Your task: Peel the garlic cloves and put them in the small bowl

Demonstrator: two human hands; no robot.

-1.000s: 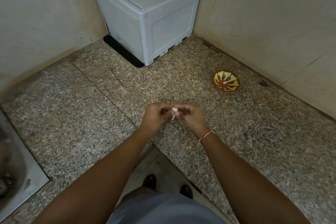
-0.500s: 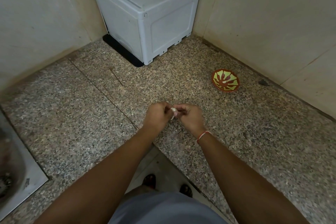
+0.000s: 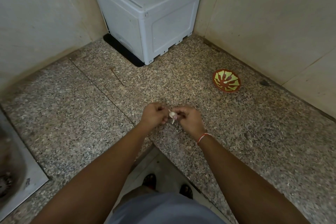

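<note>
A small whitish garlic clove [image 3: 172, 115] is held between both hands above the speckled granite counter [image 3: 76, 111]. My left hand [image 3: 154, 114] pinches it from the left with curled fingers. My right hand [image 3: 188, 119] pinches it from the right, and a thin strip of skin hangs down below the clove. The small bowl [image 3: 226, 82], red-brown with a yellow-green pattern, stands on the counter to the right, well away from my hands and near the wall. No clove shows inside it.
A grey plastic box [image 3: 145, 11] fills the back corner of the counter. A steel sink [image 3: 16, 172] sits at the left edge. Tiled walls [image 3: 272, 14] close the back and right. A dark speck [image 3: 264, 82] lies by the right wall.
The two hands have drawn slightly apart and the clove shows more between them, with a strip of skin hanging below it. The bowl has not moved.
</note>
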